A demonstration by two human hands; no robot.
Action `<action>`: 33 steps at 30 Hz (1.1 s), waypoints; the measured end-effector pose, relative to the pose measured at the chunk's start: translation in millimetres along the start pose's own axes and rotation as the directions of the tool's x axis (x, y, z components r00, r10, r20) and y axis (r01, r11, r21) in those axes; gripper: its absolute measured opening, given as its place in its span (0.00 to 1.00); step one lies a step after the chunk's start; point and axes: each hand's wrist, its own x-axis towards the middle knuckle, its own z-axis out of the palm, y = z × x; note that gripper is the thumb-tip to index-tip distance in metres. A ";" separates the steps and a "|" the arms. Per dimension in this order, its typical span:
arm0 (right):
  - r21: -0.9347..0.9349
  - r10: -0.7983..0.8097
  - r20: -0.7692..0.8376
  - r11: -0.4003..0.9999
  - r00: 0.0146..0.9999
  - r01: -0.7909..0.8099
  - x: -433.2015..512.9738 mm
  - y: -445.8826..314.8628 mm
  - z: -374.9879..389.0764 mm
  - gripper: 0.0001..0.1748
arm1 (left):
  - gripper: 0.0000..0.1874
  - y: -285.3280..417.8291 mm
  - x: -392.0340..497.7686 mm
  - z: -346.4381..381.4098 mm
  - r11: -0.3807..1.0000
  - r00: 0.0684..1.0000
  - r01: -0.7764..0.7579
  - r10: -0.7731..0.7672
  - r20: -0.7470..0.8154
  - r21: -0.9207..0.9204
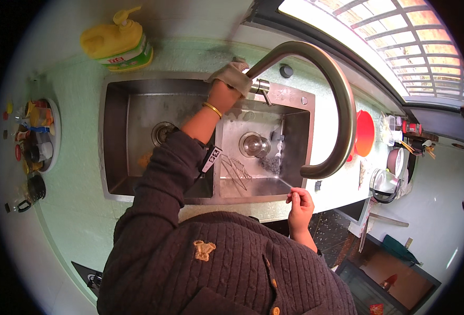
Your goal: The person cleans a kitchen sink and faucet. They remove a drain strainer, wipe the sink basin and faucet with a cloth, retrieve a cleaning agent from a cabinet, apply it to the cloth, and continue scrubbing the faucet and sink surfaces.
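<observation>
My left hand (pixel 225 92) is closed on a light beige cloth (pixel 236 78), which lies against the base of the curved metal faucet (pixel 346 98). My right hand (pixel 301 204) is held with curled fingers near the front right edge of the double-bowl stainless steel sink (pixel 216 197); whether something thin is between its fingertips I cannot tell. In the right bowl are a drain strainer (pixel 252 145), a wire rack (pixel 236 171) and a dark scouring pad (pixel 270 164). The left bowl holds another drain (pixel 162 133) and a yellowish scrubber (pixel 144 160), partly hidden by my left sleeve.
A yellow detergent jug (pixel 117 43) stands behind the sink at left. A tray (pixel 56 134) with jars is at far left. Right of the sink are a red basin (pixel 364 134), a glass pot (pixel 385 181) and a small pan (pixel 395 161). The faucet arches over the right bowl.
</observation>
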 end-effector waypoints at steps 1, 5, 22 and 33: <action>-0.037 -0.021 0.011 0.999 1.000 0.022 -0.5 -0.3 0.8 0.05 | 0.17 -0.3 -0.5 7.1 1.000 0.999 -0.011 0.011 0.039 0.007; -0.132 -0.080 0.035 0.988 0.996 0.084 -0.5 -4.1 3.4 0.05 | 0.16 -2.1 -3.8 28.5 0.923 0.974 -0.201 0.225 -0.038 0.328; 0.076 0.001 -0.041 0.997 0.999 0.002 7.1 -0.4 7.3 0.06 | 0.10 36.4 39.9 -18.7 0.892 0.853 0.392 -0.444 0.275 0.224; 0.203 0.032 -0.166 0.979 0.986 0.002 12.2 5.8 9.5 0.06 | 0.10 2.1 122.3 1.4 0.756 0.320 0.454 -0.632 0.706 0.471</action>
